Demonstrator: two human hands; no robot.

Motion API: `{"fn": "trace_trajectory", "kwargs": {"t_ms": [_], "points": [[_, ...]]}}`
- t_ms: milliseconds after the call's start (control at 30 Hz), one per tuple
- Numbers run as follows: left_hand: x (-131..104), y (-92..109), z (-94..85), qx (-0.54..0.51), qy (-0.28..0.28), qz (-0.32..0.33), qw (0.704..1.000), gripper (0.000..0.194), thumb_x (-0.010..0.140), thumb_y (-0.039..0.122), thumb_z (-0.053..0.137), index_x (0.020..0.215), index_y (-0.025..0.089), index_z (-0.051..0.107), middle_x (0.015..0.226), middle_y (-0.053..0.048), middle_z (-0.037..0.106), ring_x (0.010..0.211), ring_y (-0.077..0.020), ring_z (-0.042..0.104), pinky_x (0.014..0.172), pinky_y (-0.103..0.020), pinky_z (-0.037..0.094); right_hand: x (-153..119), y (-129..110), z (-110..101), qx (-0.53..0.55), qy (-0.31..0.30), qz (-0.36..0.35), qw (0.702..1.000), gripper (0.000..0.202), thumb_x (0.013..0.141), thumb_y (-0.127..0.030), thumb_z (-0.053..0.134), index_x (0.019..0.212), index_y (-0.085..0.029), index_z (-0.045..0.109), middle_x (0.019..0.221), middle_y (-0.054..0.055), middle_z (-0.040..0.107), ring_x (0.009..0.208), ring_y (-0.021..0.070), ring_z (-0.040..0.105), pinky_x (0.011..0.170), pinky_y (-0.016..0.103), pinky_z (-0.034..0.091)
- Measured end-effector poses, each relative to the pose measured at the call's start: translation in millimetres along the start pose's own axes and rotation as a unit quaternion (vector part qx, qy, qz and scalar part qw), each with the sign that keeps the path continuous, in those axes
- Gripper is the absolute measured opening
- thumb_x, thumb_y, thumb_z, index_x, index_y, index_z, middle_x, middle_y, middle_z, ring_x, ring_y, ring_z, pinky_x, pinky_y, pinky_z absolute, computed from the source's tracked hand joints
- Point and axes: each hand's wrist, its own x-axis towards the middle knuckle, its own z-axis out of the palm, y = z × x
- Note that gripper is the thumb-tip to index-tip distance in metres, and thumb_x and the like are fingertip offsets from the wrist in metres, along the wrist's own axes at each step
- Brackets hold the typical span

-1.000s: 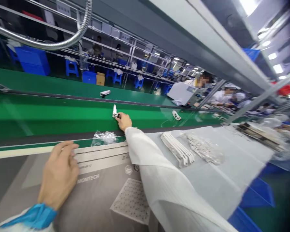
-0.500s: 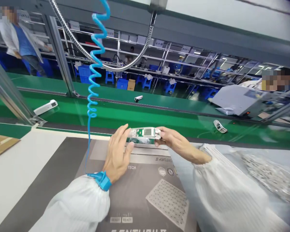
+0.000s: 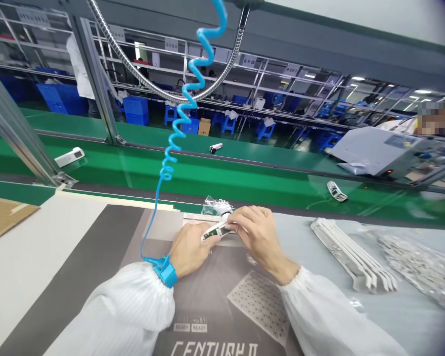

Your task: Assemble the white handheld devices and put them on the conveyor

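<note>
My left hand, with a blue wrist strap on its wrist, grips a white handheld device housing with a green circuit board and small display in its face. The housing is tilted, its right end higher. The fingers of my right hand are closed on that right end, covering part of it. Just behind the hands lies a clear bag of small white parts. Beneath them is a dark printed cardboard sheet.
Long white plastic strips and a bag of small pale parts lie on the right. A green conveyor behind carries several white devices. A blue coiled cord hangs ahead. A grey machine and a person stand beyond.
The device has come nearer and turned to a tilt. My left hand has closed around it, and my right hand has moved over its right end. The bag and strips are now uncovered.
</note>
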Motion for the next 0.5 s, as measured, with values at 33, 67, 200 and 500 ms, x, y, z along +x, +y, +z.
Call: {"fn": "trace_trajectory", "kwargs": {"t_ms": [33,67,200,500], "points": [[1.6,-2.5,0.1,-0.004,0.002,-0.002,1.0,0.021,0.086,0.037,0.058,0.082,0.02,0.07,0.072,-0.002,0.068,0.068,-0.0191,0.06,0.064,-0.027,0.038,0.6,-2.7,2.7,-0.035,0.004,-0.022,0.999,0.013,0.095,-0.025,0.056,0.088,-0.026,0.067,0.091,0.001,0.072,0.084,0.0182,0.058,0.085,0.039,0.032],[3.8,-6.1,-0.3,-0.009,0.012,-0.009,1.0,0.022,0.087,0.037,0.057,0.08,0.02,0.069,0.071,-0.002,0.067,0.068,-0.0183,0.059,0.063,-0.026,0.037,1.2,-5.1,5.5,-0.049,0.004,-0.038,0.998,0.016,0.095,-0.021,0.055,0.085,-0.025,0.066,0.088,0.0,0.072,0.083,0.0176,0.057,0.086,0.039,0.03],[14.2,-24.6,-7.1,-0.004,0.098,-0.091,0.991,0.031,0.09,0.038,0.05,0.068,0.018,0.059,0.066,-0.002,0.061,0.064,-0.0158,0.055,0.061,-0.025,0.033,10.1,-12.4,14.6,0.013,-0.007,-0.003,1.0,0.016,0.094,-0.016,0.054,0.082,-0.023,0.061,0.088,-0.001,0.07,0.086,0.0162,0.056,0.086,0.036,0.031],[10.8,-20.9,-10.0,-0.024,0.073,-0.049,0.996,0.029,0.087,0.043,0.054,0.07,0.019,0.057,0.066,0.0,0.06,0.063,-0.0146,0.051,0.06,-0.025,0.031,54.9,-4.9,30.5,-0.073,0.013,-0.082,0.994,0.017,0.097,-0.025,0.054,0.089,-0.027,0.068,0.093,-0.002,0.073,0.086,0.0157,0.056,0.089,0.039,0.027]]}}
